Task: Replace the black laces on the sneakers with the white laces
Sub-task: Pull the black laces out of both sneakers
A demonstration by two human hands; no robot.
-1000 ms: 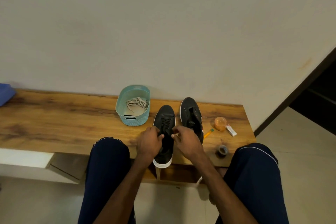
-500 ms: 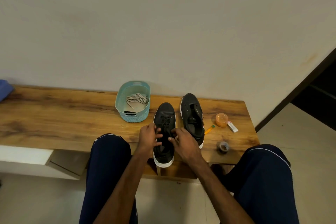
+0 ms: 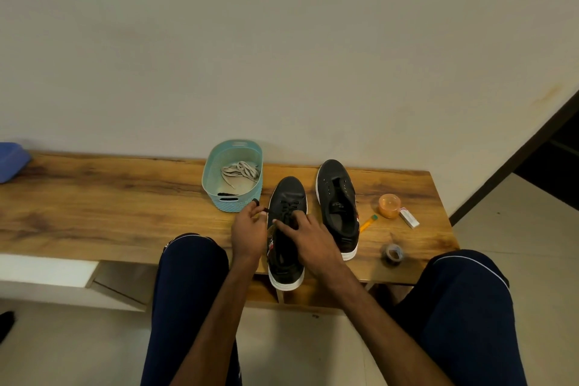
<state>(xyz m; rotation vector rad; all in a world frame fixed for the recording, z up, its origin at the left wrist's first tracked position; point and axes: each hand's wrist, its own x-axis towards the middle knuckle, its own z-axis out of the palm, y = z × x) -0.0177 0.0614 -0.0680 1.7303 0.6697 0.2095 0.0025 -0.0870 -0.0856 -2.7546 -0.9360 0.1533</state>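
**2 sneakers on the counter, 1 laced**

2 black sneakers with white soles stand side by side on the wooden counter, toes toward the wall. The left sneaker carries a black lace. The right sneaker shows bare eyelets.

The left hand pinches 1 end of the black lace between thumb and forefinger, just left of the laced sneaker. The right hand rests on that sneaker, its fingers fairly straight and spread across the lacing, gripping nothing that shows.

1 teal basket stands just beside the left sneaker and holds a bundle of white laces; their number cannot be told.

To the right lie 4 small things: 1 orange tape roll, 1 small white box, 1 yellow pen and 1 dark tape roll.
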